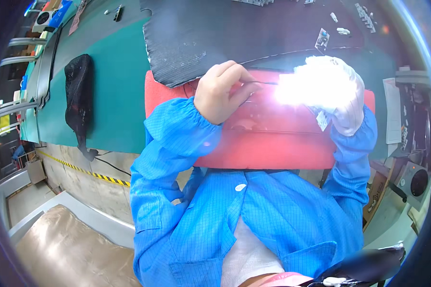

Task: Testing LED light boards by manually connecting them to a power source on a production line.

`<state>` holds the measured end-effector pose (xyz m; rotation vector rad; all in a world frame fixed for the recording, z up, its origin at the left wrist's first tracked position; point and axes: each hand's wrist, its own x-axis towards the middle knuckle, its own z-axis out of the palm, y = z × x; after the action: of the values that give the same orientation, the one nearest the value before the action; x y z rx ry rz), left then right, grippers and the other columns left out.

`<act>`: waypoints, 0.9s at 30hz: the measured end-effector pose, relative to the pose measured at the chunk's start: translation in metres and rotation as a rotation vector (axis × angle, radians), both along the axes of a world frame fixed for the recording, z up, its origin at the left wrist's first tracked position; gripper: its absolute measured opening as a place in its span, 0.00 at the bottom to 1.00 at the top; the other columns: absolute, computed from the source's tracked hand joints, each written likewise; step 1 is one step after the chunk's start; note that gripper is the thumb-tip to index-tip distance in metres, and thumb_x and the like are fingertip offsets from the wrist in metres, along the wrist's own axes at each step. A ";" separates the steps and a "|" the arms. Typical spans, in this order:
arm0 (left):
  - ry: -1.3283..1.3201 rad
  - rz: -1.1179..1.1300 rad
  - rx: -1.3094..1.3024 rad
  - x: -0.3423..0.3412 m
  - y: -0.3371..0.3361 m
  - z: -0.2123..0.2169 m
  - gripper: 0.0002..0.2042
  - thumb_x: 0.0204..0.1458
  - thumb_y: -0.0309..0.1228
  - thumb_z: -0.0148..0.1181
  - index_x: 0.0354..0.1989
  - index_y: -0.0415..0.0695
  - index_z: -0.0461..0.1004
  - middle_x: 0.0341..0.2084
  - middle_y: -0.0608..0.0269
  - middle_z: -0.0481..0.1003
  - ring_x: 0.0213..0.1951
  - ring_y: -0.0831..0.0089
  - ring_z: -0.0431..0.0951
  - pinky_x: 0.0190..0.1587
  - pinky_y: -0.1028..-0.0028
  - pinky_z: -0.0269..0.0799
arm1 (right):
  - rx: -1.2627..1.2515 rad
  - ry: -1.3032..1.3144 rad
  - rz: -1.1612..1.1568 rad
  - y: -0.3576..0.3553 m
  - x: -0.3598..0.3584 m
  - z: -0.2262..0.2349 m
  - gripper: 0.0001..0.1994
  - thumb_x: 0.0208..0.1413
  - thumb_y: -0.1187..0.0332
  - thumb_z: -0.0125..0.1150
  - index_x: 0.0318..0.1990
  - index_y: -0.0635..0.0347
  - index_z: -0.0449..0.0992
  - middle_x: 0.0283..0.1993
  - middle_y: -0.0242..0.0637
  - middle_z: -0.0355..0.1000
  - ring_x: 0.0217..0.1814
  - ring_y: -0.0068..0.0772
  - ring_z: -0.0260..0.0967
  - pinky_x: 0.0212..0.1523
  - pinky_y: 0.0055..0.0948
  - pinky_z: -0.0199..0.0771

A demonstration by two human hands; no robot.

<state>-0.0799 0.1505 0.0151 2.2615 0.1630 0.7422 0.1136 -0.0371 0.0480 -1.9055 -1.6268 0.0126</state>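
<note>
My left hand (222,91) is bare, its thumb and forefinger pinched on a thin dark wire (266,83). The wire runs right into a blinding white light (316,86). Around that light is my right hand (350,103) in a white glove, its fingers curled and mostly lost in the glare. The lit thing's own shape cannot be made out. A small silvery-white piece (322,120) sticks out below the glove. Both hands are over a red padded-looking surface (273,153) in front of my blue sleeves.
A black ribbed mat (196,33) lies on the green table (115,86). On the mat's right are a small circuit board (322,40) and several white connectors (343,31). A black mesh bundle (79,91) rests at left. White papers (391,110) hang at right, above a speaker-like box (413,184).
</note>
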 end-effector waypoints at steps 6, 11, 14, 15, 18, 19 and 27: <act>-0.127 -0.038 0.103 0.003 0.003 -0.010 0.08 0.37 0.24 0.67 0.25 0.43 0.72 0.21 0.60 0.70 0.26 0.61 0.71 0.28 0.68 0.66 | -0.117 0.713 0.049 0.018 -0.008 0.017 0.21 0.51 0.62 0.53 0.45 0.73 0.70 0.32 0.41 0.75 0.20 0.23 0.69 0.22 0.18 0.71; -0.098 -0.067 0.136 0.003 0.004 -0.002 0.08 0.39 0.19 0.66 0.28 0.38 0.72 0.24 0.57 0.72 0.26 0.67 0.74 0.27 0.75 0.69 | -0.137 0.678 0.172 0.011 0.012 -0.021 0.17 0.56 0.64 0.47 0.44 0.69 0.72 0.37 0.45 0.73 0.20 0.23 0.69 0.23 0.17 0.73; -0.113 -0.063 0.119 0.003 0.003 -0.005 0.08 0.39 0.21 0.66 0.27 0.39 0.73 0.23 0.57 0.72 0.25 0.66 0.74 0.25 0.74 0.68 | -0.146 0.393 0.288 0.018 0.012 -0.017 0.14 0.56 0.68 0.47 0.46 0.67 0.70 0.31 0.41 0.73 0.24 0.29 0.71 0.37 0.25 0.76; -0.134 -0.054 0.113 0.005 0.003 -0.005 0.08 0.38 0.23 0.67 0.26 0.39 0.73 0.22 0.57 0.71 0.24 0.65 0.73 0.24 0.73 0.68 | -0.094 0.256 0.373 0.018 0.015 -0.015 0.14 0.56 0.69 0.45 0.47 0.66 0.69 0.29 0.41 0.72 0.26 0.32 0.71 0.44 0.30 0.73; -0.145 -0.041 0.100 0.005 0.003 -0.006 0.08 0.38 0.25 0.68 0.25 0.40 0.73 0.21 0.57 0.70 0.23 0.64 0.72 0.23 0.72 0.68 | -0.032 -0.015 0.419 0.016 0.020 -0.025 0.17 0.56 0.72 0.42 0.53 0.65 0.63 0.25 0.40 0.69 0.26 0.36 0.71 0.58 0.40 0.62; -0.137 -0.035 0.098 0.005 0.003 -0.007 0.08 0.38 0.24 0.68 0.25 0.40 0.73 0.20 0.58 0.70 0.23 0.65 0.72 0.23 0.72 0.68 | -0.048 0.034 0.397 0.017 0.019 -0.020 0.16 0.57 0.70 0.43 0.52 0.65 0.65 0.25 0.39 0.70 0.26 0.34 0.71 0.55 0.38 0.66; -0.152 -0.057 0.123 0.006 0.005 -0.005 0.09 0.38 0.24 0.68 0.26 0.39 0.73 0.21 0.58 0.71 0.24 0.65 0.73 0.24 0.72 0.69 | -0.131 0.864 -0.137 0.028 -0.005 -0.013 0.19 0.58 0.56 0.47 0.45 0.62 0.72 0.25 0.38 0.72 0.13 0.14 0.62 0.14 0.12 0.62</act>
<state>-0.0735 0.1557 0.0102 2.3035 -0.0207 0.9119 0.1087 -0.0087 0.0350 -1.7246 -0.9176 0.7866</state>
